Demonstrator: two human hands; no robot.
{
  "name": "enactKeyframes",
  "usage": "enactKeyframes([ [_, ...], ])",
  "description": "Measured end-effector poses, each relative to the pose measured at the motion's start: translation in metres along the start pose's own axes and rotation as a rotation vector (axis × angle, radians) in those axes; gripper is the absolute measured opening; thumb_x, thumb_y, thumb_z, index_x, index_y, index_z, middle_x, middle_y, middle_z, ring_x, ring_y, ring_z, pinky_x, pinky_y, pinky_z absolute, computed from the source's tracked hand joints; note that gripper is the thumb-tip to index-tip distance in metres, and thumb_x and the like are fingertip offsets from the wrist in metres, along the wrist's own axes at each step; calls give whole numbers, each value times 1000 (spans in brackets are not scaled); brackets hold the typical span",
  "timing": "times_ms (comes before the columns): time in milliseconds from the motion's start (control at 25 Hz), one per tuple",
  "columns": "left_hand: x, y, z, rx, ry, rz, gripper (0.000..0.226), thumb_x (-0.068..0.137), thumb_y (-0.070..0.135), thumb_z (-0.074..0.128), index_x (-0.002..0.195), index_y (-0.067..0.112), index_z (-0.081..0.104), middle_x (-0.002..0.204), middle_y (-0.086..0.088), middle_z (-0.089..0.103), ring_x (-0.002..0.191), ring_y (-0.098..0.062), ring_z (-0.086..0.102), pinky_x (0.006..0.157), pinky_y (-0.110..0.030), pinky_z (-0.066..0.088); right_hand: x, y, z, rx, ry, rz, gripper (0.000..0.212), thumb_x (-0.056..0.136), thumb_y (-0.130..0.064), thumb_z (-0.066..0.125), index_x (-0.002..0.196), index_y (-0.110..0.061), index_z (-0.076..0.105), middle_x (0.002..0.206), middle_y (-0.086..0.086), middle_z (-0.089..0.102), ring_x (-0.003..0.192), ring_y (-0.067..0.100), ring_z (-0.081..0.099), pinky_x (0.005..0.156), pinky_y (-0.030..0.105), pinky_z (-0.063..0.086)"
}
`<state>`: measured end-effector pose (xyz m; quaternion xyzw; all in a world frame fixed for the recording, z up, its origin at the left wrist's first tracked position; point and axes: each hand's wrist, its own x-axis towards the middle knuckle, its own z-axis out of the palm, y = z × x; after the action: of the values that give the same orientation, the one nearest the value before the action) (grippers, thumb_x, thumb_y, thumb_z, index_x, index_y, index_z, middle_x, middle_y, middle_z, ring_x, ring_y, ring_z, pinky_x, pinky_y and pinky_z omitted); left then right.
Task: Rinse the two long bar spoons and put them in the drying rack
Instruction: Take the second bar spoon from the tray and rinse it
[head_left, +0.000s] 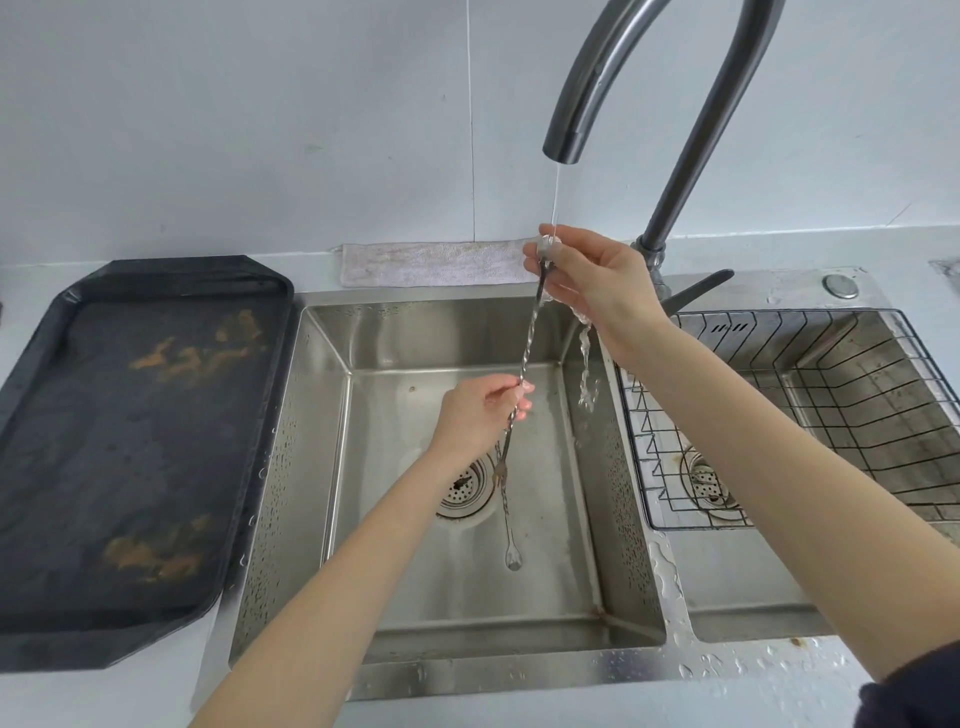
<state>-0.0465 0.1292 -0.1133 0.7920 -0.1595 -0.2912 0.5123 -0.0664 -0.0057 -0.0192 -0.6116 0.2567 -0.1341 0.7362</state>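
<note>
One long twisted bar spoon (531, 332) is held slanted over the left sink basin (467, 613). My right hand (592, 286) grips its upper end under a thin stream from the tap (563, 140). My left hand (480, 413) pinches its shaft lower down, and the forked tip hangs below that hand. A second bar spoon (510, 530) lies on the basin floor beside the drain, bowl toward me. The wire drying rack (810, 415) sits in the right basin and holds nothing that I can see.
A dirty black tray (130, 447) lies on the counter at the left. A folded grey cloth (436, 262) rests behind the sink. The tap lever (696, 291) points toward the rack. Water drops cover the sink's front rim (519, 675).
</note>
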Motion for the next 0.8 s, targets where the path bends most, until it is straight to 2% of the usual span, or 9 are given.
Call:
enactKeyframes([
  [80,6,11,0,-5,-1,41,22,91,14,52,101,5,69,72,3,66,65,-6,63,82,-26,50,-1,2,1,-45,-1,-5,25,91,-9,54,115,-6,60,84,-7,69,68,-4,68,75,13,53],
  [120,10,16,-1,-13,-5,56,21,91,14,53,100,5,69,68,7,65,66,-9,63,81,-28,50,-2,3,1,-58,-4,-9,24,92,-9,53,114,-6,60,85,-7,68,66,-6,67,74,11,53],
  [240,19,29,-1,-11,-25,76,19,90,16,54,96,8,70,57,16,64,67,-11,63,74,-25,46,-2,4,-1,-76,-3,-22,22,92,-8,52,112,-8,61,84,-7,68,63,-8,66,68,6,52],
  [400,22,31,2,-14,-41,79,19,91,17,52,96,10,69,69,7,65,70,-15,62,69,-23,41,1,2,-5,-54,22,-39,21,91,-8,55,110,-6,63,78,-6,70,61,-5,68,66,8,55],
  [480,22,32,2,-24,-38,81,17,91,18,52,88,16,69,66,11,66,67,-13,63,69,-23,41,3,2,-5,-55,26,-42,17,91,-9,55,106,-10,64,70,-11,71,61,-5,68,62,8,54],
  [560,22,37,0,-71,-29,68,19,89,18,55,76,23,67,58,15,66,63,-9,62,66,-21,43,4,2,-3,-99,0,-39,21,93,-12,52,110,-8,63,75,-7,70,63,-3,67,63,9,54],
  [600,22,40,0,-102,-29,57,18,89,18,56,75,23,66,59,14,66,59,-5,61,63,-18,45,5,4,-3,-144,-12,-32,24,95,-14,48,113,-6,61,80,-3,69,66,-1,66,64,9,52],
  [720,18,51,-4,-219,-41,14,10,91,16,55,90,14,64,70,4,65,48,5,61,50,-6,46,4,13,-7,-265,-19,3,29,98,-16,40,119,-9,58,96,4,67,77,5,64,67,11,52],
  [800,16,55,-7,-303,-49,-33,12,92,15,52,95,14,63,72,4,65,47,6,62,48,-5,48,2,23,-15,-413,-14,-23,31,97,-14,40,124,-14,56,101,4,67,87,12,65,77,22,55],
])
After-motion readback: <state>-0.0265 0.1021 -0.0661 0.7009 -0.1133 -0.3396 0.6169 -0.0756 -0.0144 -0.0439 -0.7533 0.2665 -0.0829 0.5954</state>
